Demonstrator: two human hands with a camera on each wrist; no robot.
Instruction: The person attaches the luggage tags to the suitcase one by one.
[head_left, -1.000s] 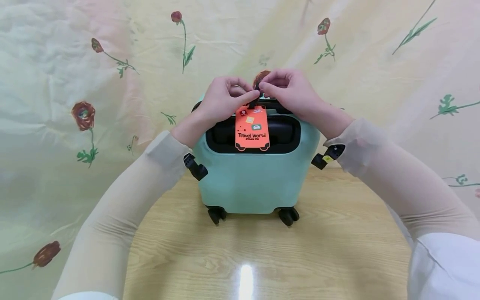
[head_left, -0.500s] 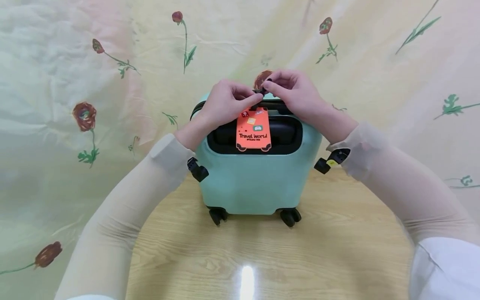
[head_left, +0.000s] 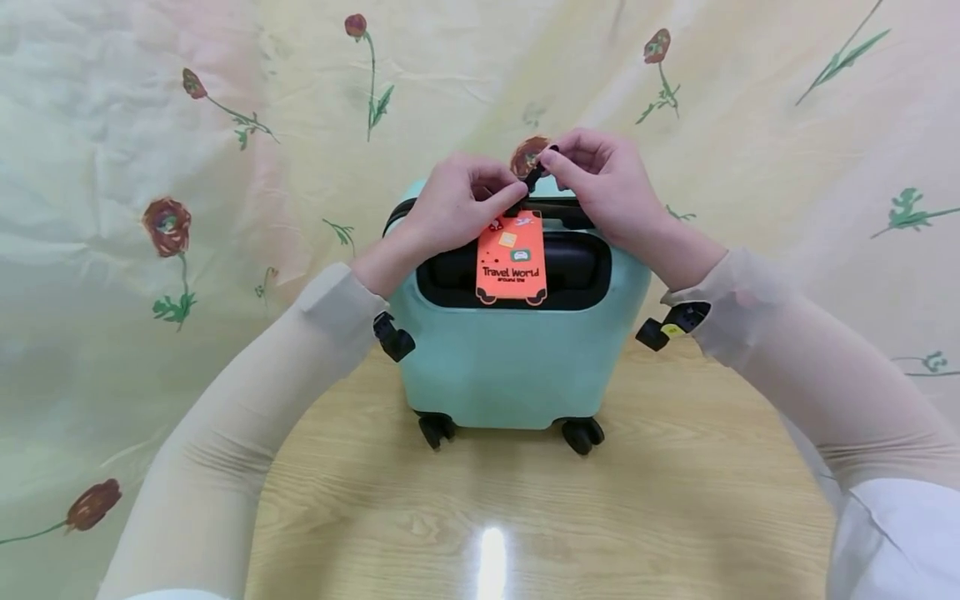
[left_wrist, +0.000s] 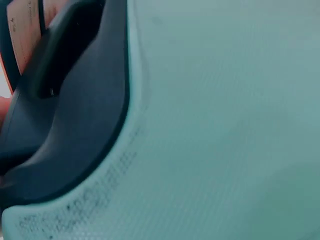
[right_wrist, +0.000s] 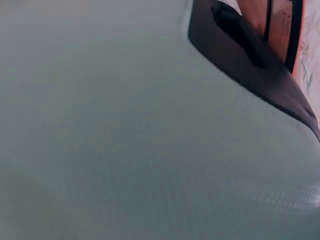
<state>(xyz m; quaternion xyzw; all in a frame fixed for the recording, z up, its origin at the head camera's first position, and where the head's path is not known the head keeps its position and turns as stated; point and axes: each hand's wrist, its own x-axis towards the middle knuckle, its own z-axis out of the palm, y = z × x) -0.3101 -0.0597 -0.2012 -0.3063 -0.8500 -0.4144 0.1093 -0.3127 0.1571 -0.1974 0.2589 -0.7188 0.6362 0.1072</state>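
A mint-green suitcase (head_left: pixel 510 367) stands upright on its wheels. Against its black handle recess hangs an orange luggage tag (head_left: pixel 512 258) printed "Travel World". My left hand (head_left: pixel 465 200) pinches the tag's black strap (head_left: pixel 533 177) low down, just above the tag. Up and to the right, my right hand (head_left: pixel 603 179) pinches the strap's free end between thumb and fingers, with a short length showing between both hands. In the left wrist view, the back of the luggage tag (left_wrist: pixel 22 35) shows beyond the black handle; the right wrist view has the luggage tag (right_wrist: pixel 280 35) at top right.
The suitcase's black wheels (head_left: pixel 581 435) rest on a wood-grain table (head_left: pixel 525 517). A flowered cloth (head_left: pixel 247 67) hangs right behind and along both sides. Each wrist carries a small black camera, and the left one (head_left: pixel 393 337) overlaps the suitcase's side in the head view.
My right hand has moved up and to the right with the strap end, so more strap shows between the hands. My left hand keeps its pinch and has shifted slightly right with the tag.
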